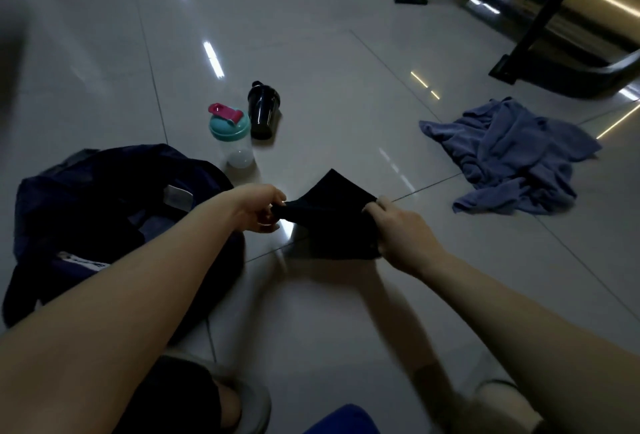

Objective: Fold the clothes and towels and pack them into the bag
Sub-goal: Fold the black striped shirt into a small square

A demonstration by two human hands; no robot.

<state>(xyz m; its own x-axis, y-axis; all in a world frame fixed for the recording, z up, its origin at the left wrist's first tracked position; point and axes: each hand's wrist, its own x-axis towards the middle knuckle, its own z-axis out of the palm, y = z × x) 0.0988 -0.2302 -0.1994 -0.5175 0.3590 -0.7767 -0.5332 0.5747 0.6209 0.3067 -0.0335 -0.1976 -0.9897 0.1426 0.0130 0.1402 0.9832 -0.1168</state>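
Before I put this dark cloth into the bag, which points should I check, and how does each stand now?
1. Left hand grips the dark cloth: ok.
2. Right hand grips its other side: ok.
3. Cloth folded neatly: cannot tell, too dark.
4. Bag mouth open: cannot tell.
5. Clear bottle and black bottle stand off the way to the bag: ok.
6. Blue towel folded: not ok, crumpled on the floor.

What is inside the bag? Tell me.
Only dark folds and a grey label show in the open bag. The rest is too dark to tell, and the left forearm covers part.
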